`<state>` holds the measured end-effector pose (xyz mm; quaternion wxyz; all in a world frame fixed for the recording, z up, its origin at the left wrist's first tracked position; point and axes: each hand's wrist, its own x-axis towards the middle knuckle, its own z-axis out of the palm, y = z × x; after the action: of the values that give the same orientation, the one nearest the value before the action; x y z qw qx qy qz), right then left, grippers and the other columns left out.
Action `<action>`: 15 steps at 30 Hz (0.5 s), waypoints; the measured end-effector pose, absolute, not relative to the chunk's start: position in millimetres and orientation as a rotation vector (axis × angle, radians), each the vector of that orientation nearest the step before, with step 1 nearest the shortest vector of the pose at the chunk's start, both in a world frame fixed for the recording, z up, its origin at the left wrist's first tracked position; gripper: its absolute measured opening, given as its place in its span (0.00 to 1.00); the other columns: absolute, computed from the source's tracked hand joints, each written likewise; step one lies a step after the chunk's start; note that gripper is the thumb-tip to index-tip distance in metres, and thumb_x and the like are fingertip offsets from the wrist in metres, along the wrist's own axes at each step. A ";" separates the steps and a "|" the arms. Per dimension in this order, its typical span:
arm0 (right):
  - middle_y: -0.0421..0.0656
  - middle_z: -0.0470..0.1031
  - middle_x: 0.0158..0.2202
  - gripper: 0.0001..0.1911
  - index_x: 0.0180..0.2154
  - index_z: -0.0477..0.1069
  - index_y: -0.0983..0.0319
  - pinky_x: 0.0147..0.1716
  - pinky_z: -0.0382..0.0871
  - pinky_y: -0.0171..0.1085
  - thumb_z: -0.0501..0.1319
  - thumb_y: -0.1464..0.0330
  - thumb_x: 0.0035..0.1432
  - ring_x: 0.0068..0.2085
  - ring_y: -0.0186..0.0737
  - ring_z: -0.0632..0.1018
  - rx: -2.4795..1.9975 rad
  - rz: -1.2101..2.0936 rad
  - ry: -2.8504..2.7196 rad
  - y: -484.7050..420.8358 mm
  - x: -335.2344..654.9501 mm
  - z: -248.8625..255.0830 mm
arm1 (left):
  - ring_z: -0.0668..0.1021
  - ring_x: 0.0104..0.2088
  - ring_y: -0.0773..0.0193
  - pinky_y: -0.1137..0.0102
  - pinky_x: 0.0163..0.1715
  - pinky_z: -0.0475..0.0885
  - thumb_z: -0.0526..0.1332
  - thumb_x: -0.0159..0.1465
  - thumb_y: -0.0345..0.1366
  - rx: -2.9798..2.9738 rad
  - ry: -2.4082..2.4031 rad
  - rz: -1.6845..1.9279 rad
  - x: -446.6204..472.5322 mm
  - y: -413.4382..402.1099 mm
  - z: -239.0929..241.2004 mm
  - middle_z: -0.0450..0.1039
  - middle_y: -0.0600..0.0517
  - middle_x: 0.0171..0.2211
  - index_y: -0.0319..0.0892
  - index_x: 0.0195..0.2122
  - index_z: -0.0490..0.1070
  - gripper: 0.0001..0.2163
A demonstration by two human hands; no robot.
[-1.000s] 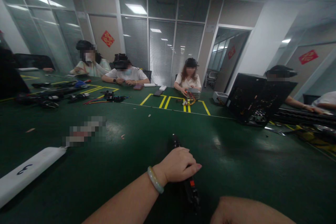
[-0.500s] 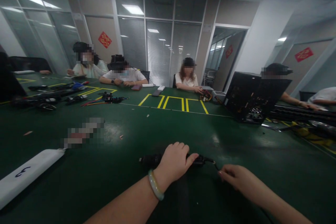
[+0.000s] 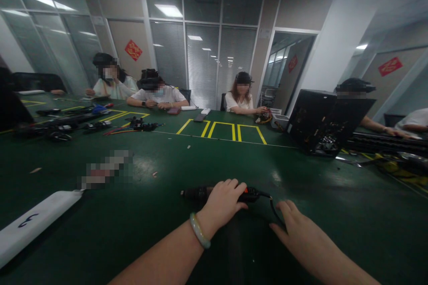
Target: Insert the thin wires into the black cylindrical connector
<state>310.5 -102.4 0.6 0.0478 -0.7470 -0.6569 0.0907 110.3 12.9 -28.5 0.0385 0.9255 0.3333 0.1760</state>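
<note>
A black corded electric screwdriver [image 3: 194, 193] lies across the green table, its tip pointing left and an orange mark showing near its cord end. My left hand [image 3: 224, 205] is closed over the middle of its body, hiding that part; a pale bangle circles the wrist. From the right end the black cord [image 3: 272, 207] bends down towards my right hand [image 3: 294, 225]. That hand has its thumb and fingers apart beside the cord, holding nothing; whether it touches the cord I cannot tell.
A long white power strip or bar [image 3: 40, 218] marked with a 3 lies at left. Dark cables and parts [image 3: 67, 122] sit farther back. A black computer case [image 3: 321, 122] stands at right. People work along the far side, near yellow tape outlines [image 3: 222, 131].
My right hand has opened from a pinch at the cord, its fingers spreading. My left hand's thumb has shifted down to the near side of the screwdriver, uncovering the orange mark.
</note>
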 end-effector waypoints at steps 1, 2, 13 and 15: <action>0.54 0.68 0.51 0.19 0.52 0.67 0.65 0.42 0.69 0.43 0.59 0.67 0.60 0.41 0.49 0.77 -2.270 0.267 -2.003 -102.8 308.6 2.9 | 0.71 0.47 0.54 0.62 0.45 0.67 0.64 0.63 0.46 2.849 1.024 0.541 109.9 15.7 -29.6 0.67 0.50 0.46 0.49 0.56 0.61 0.22; 0.54 0.69 0.50 0.18 0.51 0.67 0.65 0.41 0.69 0.42 0.60 0.68 0.59 0.41 0.49 0.77 -2.264 0.292 -2.007 -103.4 307.4 6.1 | 0.71 0.47 0.54 0.62 0.45 0.67 0.64 0.63 0.46 2.859 1.021 0.536 109.5 18.3 -30.7 0.67 0.50 0.46 0.50 0.57 0.60 0.23; 0.42 0.79 0.31 0.10 0.41 0.74 0.64 0.27 0.66 0.30 0.59 0.70 0.57 0.33 0.38 0.79 -1.783 1.436 -1.874 -81.4 326.8 26.3 | 0.71 0.46 0.55 0.60 0.48 0.65 0.55 0.69 0.47 2.824 0.920 0.616 108.1 13.2 -26.2 0.69 0.49 0.46 0.47 0.56 0.62 0.18; 0.43 0.78 0.33 0.12 0.43 0.72 0.65 0.29 0.68 0.30 0.60 0.70 0.57 0.34 0.38 0.79 -1.626 1.540 -1.767 -69.1 321.0 19.3 | 0.71 0.47 0.55 0.60 0.49 0.65 0.56 0.69 0.44 2.798 0.914 0.643 108.4 9.2 -24.7 0.69 0.49 0.47 0.47 0.56 0.62 0.17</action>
<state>321.0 -69.1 19.3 0.1440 -0.5642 -0.6129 0.5342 108.4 9.2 -24.7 0.0641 0.9268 0.3027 0.2129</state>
